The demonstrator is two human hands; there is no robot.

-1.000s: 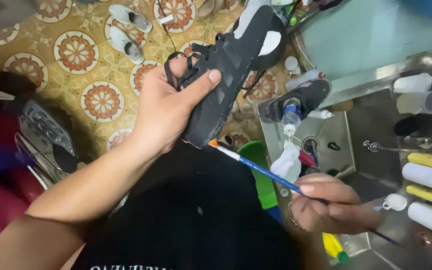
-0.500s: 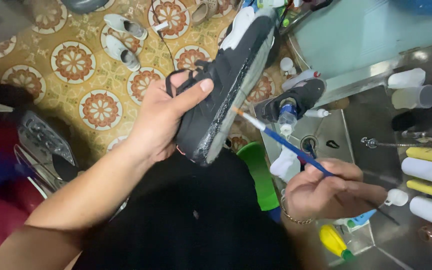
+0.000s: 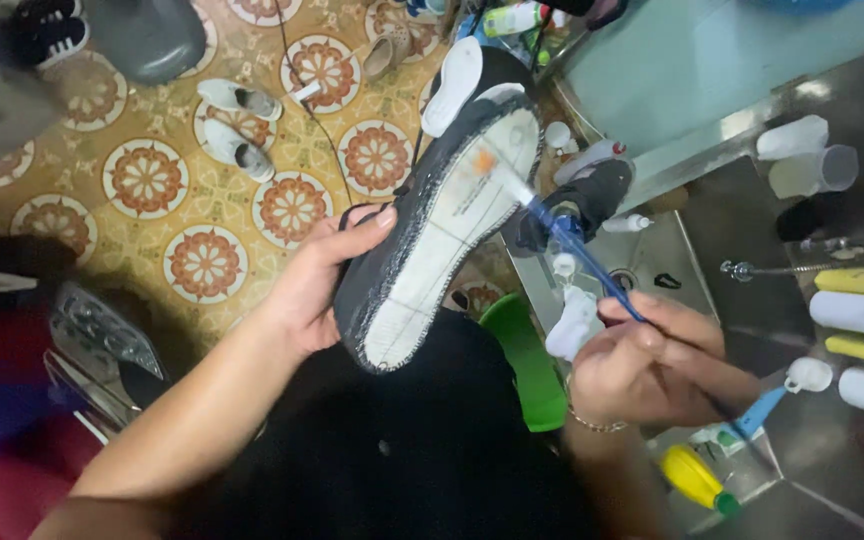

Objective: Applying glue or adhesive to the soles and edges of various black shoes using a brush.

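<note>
Shoe (image 3: 432, 240), dark with a stitched rim, was turned up to show its pale flat inner base, toe toward one o'clock, above the patterned tile floor (image 3: 152, 180). The left hand (image 3: 317, 285) clasped its edge from nine o'clock. The right hand (image 3: 652, 365), at four o'clock, pinched a thin blue-handled brush (image 3: 582, 260); its slightly blurred white tip seemed to touch the base near the toe.

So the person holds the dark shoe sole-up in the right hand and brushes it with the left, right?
Hands are swapped. In the head view the left hand holds the dark shoe sole-up, and the right hand works the blue-handled brush on it.
</note>
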